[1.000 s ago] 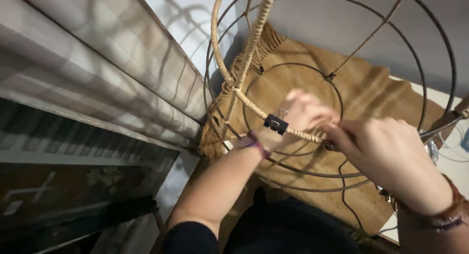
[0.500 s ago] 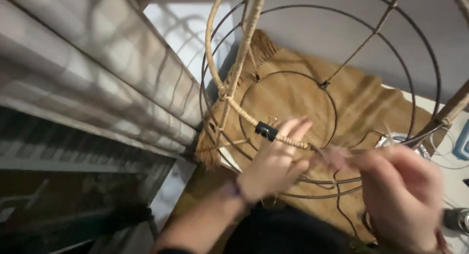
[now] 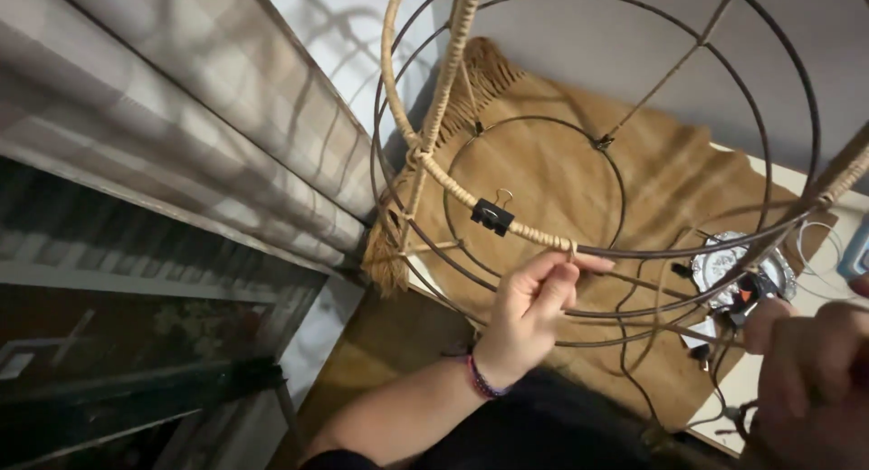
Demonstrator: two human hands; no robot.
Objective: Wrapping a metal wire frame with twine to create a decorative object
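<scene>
The left hand now pinches the wire ring of the lampshade frame right where the pale cord wrapping ends, thumb and forefinger closed on the wire, whereas a second ago both hands crowded that spot together. The right hand has pulled back to the lower right, well apart from the left, curled into a loose fist; what it holds I cannot tell. The black binder clip stays clamped on the wrapped section just beyond the left fingertips, with the brown fringed cloth beneath

Fringed tan cloth on the table, checked curtain left, perhaps.
</scene>
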